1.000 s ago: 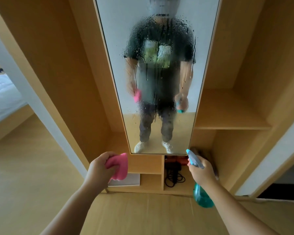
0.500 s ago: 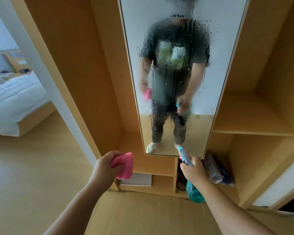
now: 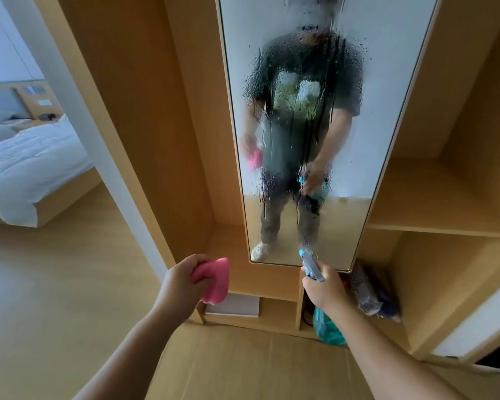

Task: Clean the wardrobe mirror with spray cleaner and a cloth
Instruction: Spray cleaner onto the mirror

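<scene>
**Two hands before a wet wardrobe mirror, one with a cloth, one with a spray bottle**

A tall, narrow mirror [image 3: 315, 82] stands upright in a light wooden wardrobe [image 3: 162, 125], its long axis vertical. Its glass is covered in droplets and dark runs of liquid that streak downward, blurring the reflected person.

The right hand [image 3: 325, 287] is low and just in front of the mirror's bottom edge. Its fingers are clenched around the neck of a spray bottle [image 3: 328, 330]. The bottle's long axis runs up and away from the fingers: the teal body hangs below the hand, and the blue and grey nozzle [image 3: 309, 262] above the fingers points up at the lower part of the glass.

The left hand [image 3: 182, 284] is level with the right and well apart from it, to the left of the mirror's bottom corner. Its fingers grasp a bunched pink cloth [image 3: 214, 280], which sticks out beyond the fingers toward the wardrobe and touches nothing else.

Below and beyond the left fingers, a white box [image 3: 234, 306] lies in a low compartment. Far left, a bed [image 3: 26, 166] with white covers.
</scene>
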`<state>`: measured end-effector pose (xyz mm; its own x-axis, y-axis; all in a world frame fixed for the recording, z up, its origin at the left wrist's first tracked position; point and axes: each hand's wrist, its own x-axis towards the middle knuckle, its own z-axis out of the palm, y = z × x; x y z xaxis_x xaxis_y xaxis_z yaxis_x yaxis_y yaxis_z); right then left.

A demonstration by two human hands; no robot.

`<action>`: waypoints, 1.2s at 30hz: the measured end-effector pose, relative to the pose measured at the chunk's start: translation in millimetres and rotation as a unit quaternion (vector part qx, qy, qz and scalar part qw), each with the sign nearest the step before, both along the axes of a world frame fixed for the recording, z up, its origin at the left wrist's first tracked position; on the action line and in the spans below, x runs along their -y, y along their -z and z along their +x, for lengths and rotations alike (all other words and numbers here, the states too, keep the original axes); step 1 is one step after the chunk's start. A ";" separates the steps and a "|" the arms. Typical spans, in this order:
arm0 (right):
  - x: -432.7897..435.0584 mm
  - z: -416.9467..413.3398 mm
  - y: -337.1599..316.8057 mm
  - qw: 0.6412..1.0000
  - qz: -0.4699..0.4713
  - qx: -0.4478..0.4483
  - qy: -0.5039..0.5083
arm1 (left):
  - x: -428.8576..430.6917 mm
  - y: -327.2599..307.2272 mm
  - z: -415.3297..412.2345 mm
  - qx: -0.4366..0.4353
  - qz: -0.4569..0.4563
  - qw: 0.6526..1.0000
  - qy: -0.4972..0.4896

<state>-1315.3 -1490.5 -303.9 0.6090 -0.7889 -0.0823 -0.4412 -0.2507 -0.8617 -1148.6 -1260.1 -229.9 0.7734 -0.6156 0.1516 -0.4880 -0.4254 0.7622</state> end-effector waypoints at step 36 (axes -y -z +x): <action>102.0 -181.4 -144.6 0.967 -0.028 0.218 0.125 | 201.9 -36.2 -155.3 -0.017 0.059 0.960 0.274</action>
